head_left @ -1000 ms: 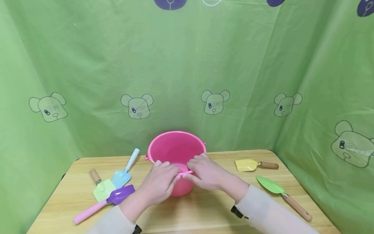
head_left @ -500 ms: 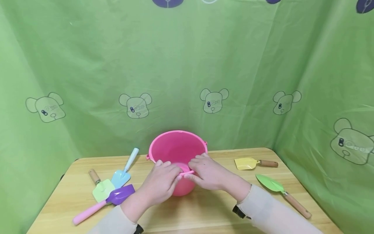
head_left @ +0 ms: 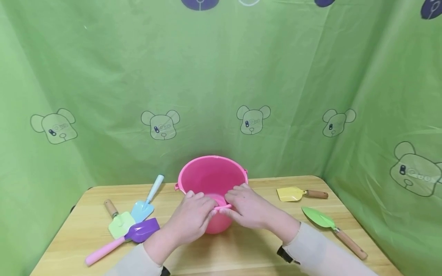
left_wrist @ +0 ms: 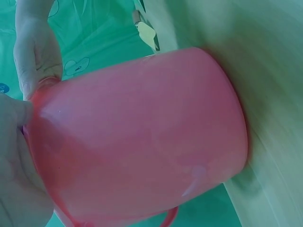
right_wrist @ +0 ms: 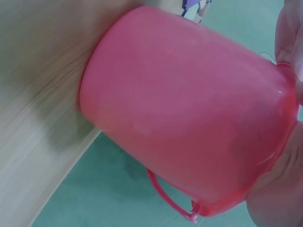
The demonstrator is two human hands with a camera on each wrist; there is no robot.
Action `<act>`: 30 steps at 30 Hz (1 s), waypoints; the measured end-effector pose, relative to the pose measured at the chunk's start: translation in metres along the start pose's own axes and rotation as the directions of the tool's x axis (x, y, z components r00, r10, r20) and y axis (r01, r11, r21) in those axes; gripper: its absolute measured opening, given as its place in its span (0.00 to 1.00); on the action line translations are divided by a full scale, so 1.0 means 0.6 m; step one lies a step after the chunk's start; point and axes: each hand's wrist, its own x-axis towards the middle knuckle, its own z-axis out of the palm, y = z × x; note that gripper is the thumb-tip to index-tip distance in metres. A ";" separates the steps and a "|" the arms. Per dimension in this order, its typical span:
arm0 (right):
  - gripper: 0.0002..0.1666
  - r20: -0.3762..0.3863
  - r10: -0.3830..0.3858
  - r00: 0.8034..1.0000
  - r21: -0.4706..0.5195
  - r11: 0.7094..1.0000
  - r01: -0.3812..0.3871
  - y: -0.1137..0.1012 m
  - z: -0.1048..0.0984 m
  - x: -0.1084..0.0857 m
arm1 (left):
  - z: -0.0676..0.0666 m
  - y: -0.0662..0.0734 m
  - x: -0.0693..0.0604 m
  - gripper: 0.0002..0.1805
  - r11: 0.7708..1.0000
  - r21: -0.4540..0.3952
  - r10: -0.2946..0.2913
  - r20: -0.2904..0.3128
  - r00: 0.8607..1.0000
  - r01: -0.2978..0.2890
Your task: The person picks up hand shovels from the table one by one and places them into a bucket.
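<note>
A pink bucket (head_left: pixel 214 174) stands on the wooden table, its mouth facing up. The left hand (head_left: pixel 191 216) grips the near rim with its fingers curled over the edge and its thumb outside. Close beside it, the right hand (head_left: pixel 250 207) grips the same rim the same way. Between the two thumbs a short stretch of rim shows. Both wrist views show the smooth bucket wall (left_wrist: pixel 142 132) (right_wrist: pixel 184 104); part of a pink handle (right_wrist: pixel 165 196) hangs at the far side in the right wrist view. The fingertips inside the bucket are hidden.
Left on the table (head_left: pixel 193 260) lie a blue shovel (head_left: pixel 142 210), a pale green shovel (head_left: pixel 121 225) and a purple scoop with pink handle (head_left: pixel 141 230), partly overlapping. At the right are a yellow shovel (head_left: pixel 290 194) and a green trowel (head_left: pixel 319 217). Green curtains surround the table.
The bucket and both hands have shifted slightly to the right and toward the near side. Both hands keep their grip on the rim, and the shovels lie as before.
</note>
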 end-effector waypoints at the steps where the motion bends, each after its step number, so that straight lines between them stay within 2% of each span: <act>1: 0.24 -0.003 -0.001 1.000 0.000 1.000 0.001 0.000 0.000 -0.001 | 0.000 0.001 0.000 0.09 1.000 -0.002 0.001 -0.002 1.000 -0.001; 16: 0.22 -0.031 -0.017 0.999 -0.010 1.000 0.016 -0.007 -0.001 -0.013 | -0.002 0.011 -0.005 0.09 1.000 0.004 0.013 -0.003 1.000 -0.013; 30: 0.23 -0.052 -0.009 0.999 -0.010 1.000 0.009 -0.014 0.000 -0.024 | 0.001 0.016 -0.009 0.10 0.999 0.003 0.050 -0.044 0.998 -0.050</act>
